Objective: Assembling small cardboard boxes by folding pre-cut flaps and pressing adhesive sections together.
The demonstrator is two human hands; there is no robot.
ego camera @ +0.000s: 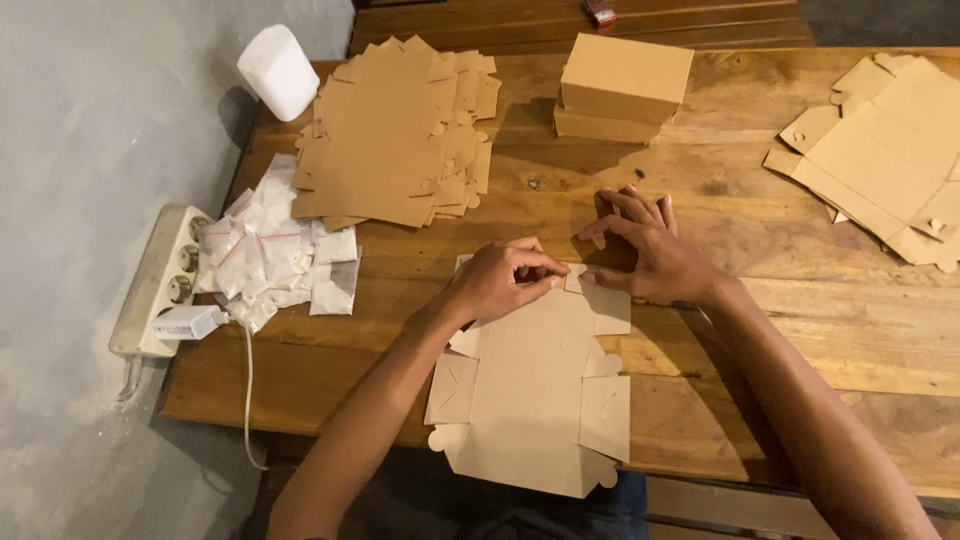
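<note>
On the wooden counter (pixel 800 330) right in front of us lies a flat brown cardboard box blank (pixel 535 400), its long axis running away from our body, the near end hanging a little over the counter's front edge. Our left hand (pixel 500 282) rests on the far left corner of the blank, fingers curled and pinching a small flap there. Our right hand (pixel 645 250) sits just beside it at the far right corner, fingers spread and pressed flat, holding nothing, partly on the blank's far flap and partly on the wood. Both hands meet at the far edge, so the blank stretches from them back toward us. Farther off to the left sits a stack of flat blanks (pixel 395 130), with small plastic bags (pixel 270 255) beside it; two folded boxes (pixel 622 85) stand beyond our hands.
</note>
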